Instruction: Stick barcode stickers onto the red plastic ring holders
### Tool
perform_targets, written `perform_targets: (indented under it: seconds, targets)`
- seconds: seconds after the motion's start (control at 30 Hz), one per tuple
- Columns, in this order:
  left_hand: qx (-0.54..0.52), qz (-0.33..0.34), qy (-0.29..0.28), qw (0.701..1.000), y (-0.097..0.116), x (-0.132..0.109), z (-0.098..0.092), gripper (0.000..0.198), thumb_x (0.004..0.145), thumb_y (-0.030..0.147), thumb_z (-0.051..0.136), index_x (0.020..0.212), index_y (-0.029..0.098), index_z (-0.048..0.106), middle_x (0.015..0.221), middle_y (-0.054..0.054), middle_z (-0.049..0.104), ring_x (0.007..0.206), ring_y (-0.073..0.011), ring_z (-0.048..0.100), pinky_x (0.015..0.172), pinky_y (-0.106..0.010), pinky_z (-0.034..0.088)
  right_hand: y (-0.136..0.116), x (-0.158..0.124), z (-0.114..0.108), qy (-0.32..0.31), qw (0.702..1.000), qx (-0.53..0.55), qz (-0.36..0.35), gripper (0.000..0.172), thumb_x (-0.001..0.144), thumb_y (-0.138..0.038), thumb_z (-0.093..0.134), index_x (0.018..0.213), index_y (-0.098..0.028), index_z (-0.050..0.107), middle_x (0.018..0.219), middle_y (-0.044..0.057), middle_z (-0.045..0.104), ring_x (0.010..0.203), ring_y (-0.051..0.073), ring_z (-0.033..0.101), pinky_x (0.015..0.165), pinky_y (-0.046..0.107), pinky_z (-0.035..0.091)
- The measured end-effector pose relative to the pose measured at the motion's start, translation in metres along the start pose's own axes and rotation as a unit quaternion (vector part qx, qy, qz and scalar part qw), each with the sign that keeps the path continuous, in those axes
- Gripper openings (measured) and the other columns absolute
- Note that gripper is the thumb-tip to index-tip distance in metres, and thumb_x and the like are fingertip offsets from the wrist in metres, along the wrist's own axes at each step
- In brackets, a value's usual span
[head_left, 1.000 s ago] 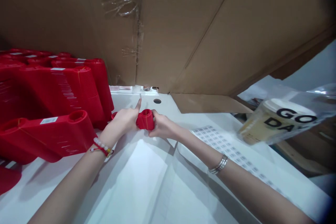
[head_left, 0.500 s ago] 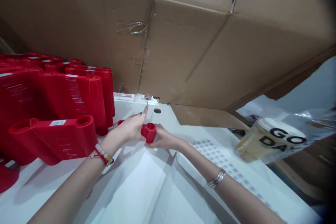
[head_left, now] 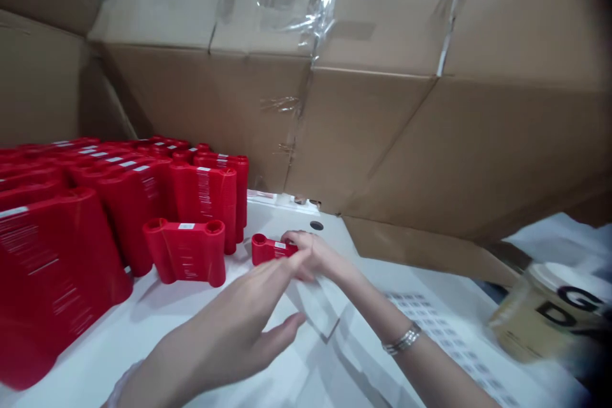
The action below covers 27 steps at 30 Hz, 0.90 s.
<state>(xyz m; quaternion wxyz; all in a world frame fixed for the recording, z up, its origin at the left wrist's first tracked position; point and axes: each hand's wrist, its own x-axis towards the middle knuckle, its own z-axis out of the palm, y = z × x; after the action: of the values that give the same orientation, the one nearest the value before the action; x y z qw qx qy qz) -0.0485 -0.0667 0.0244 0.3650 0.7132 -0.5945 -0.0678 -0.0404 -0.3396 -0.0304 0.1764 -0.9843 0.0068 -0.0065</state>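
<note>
At far left, tall stacks of red plastic pieces (head_left: pixel 52 280) are cut off by the frame edge, their rear rows overlapping too closely to separate. A lower red stack (head_left: pixel 184 252) stands apart beside them, white label uppermost. The left hand (head_left: pixel 229 325), slightly blurred, is spread open, thumb well clear of the extended fingers, with nothing visible in its grasp; its fingertips overlap the right hand in view. Beyond these fingertips, a small red stack (head_left: pixel 268 250) rests on the white table (head_left: pixel 143 331), its right end concealed. The right hand (head_left: pixel 315 254) bends its fingers over that end, touching it; whether the grip closes cannot be told. Farther right lie a sheet of printed labels (head_left: pixel 430 325) and a bagged cup (head_left: pixel 530 325), its lettering lost in shadow.
</note>
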Motion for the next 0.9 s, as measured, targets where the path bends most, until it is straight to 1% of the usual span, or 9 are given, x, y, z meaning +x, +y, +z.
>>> perform_targets:
  seconds: [0.07,0.17,0.3,0.43,0.57,0.6,0.7,0.77,0.9]
  targets:
    - [-0.03,-0.06,-0.003,0.998,-0.005,-0.03,0.002,0.06,0.101,0.035,0.046,0.154,0.048,0.022,0.141,0.002,0.055,0.13,-0.0176,0.055,0.112,-0.037,0.048,-0.011,0.01,0.0,-0.039,0.997,-0.063,0.027,0.029,0.085,-0.04,0.073,0.098,-0.015,0.065,0.084,0.002,0.063,0.077,0.017,0.061,0.078,0.036,0.051]
    - [-0.069,-0.167,0.055,0.982,-0.027,-0.077,0.01,0.052,0.101,0.045,0.041,0.152,0.049,0.029,0.13,-0.001,0.061,0.119,-0.0206,0.062,0.109,-0.039,0.052,-0.022,0.018,0.0,-0.074,0.987,-0.129,0.063,0.025,0.089,-0.039,0.071,0.09,-0.015,0.064,0.081,0.001,0.062,0.071,0.014,0.058,0.073,0.032,0.051]
    - [-0.092,-0.178,0.192,0.961,-0.071,-0.141,0.029,0.044,0.093,0.055,0.047,0.137,0.056,0.046,0.104,0.0,0.069,0.101,-0.027,0.07,0.093,-0.043,0.061,-0.028,0.015,-0.005,-0.1,0.977,-0.172,0.08,0.025,0.091,-0.039,0.069,0.093,-0.015,0.065,0.086,0.002,0.063,0.073,0.014,0.058,0.072,0.031,0.052]
    - [-0.096,-0.236,0.265,0.93,-0.093,-0.185,0.035,0.048,0.092,0.053,0.05,0.138,0.059,0.035,0.114,0.002,0.067,0.107,-0.0264,0.07,0.089,-0.041,0.062,-0.035,0.006,-0.009,-0.133,0.972,-0.177,0.076,0.024,0.092,-0.038,0.07,0.094,-0.014,0.065,0.086,0.002,0.063,0.072,0.013,0.059,0.071,0.031,0.052]
    - [-0.039,-0.234,0.214,0.948,-0.088,-0.177,0.016,0.03,0.099,0.043,0.045,0.127,0.033,0.048,0.125,-0.006,0.061,0.122,-0.024,0.058,0.11,-0.042,0.047,-0.044,0.008,-0.009,-0.151,0.971,-0.169,0.077,0.024,0.091,-0.038,0.07,0.095,-0.014,0.065,0.086,0.002,0.064,0.07,0.013,0.058,0.069,0.03,0.052]
    - [-0.025,-0.221,0.17,0.96,-0.087,-0.167,0.009,0.029,0.1,0.04,0.043,0.125,0.028,0.052,0.128,-0.008,0.059,0.124,-0.0244,0.055,0.11,-0.042,0.046,-0.047,0.009,-0.009,-0.152,0.971,-0.17,0.077,0.024,0.091,-0.037,0.07,0.095,-0.014,0.065,0.086,0.002,0.064,0.071,0.013,0.058,0.07,0.03,0.052]
    - [-0.031,-0.194,0.124,0.973,-0.094,-0.136,-0.012,0.024,0.094,0.034,0.052,0.115,0.027,0.063,0.126,-0.006,0.059,0.116,-0.0215,0.056,0.092,-0.029,0.052,-0.054,0.01,-0.009,-0.154,0.969,-0.178,0.079,0.023,0.092,-0.036,0.07,0.094,-0.014,0.065,0.087,0.002,0.064,0.072,0.013,0.059,0.071,0.03,0.052]
    - [-0.032,-0.189,0.133,0.972,-0.107,-0.122,-0.021,0.015,0.091,0.032,0.056,0.098,0.022,0.065,0.11,-0.004,0.062,0.103,-0.0183,0.058,0.087,-0.027,0.05,-0.059,0.008,-0.009,-0.155,0.968,-0.181,0.083,0.022,0.092,-0.035,0.069,0.095,-0.014,0.064,0.087,0.002,0.064,0.073,0.013,0.059,0.071,0.03,0.052]
    - [-0.029,-0.201,0.225,0.953,-0.137,-0.111,-0.026,0.021,0.095,0.036,0.047,0.087,0.017,0.051,0.086,-0.002,0.054,0.081,-0.0147,0.053,0.077,-0.028,0.046,-0.064,0.002,-0.009,-0.162,0.967,-0.173,0.092,0.024,0.09,-0.037,0.071,0.095,-0.014,0.065,0.086,0.002,0.065,0.073,0.014,0.061,0.07,0.03,0.053]
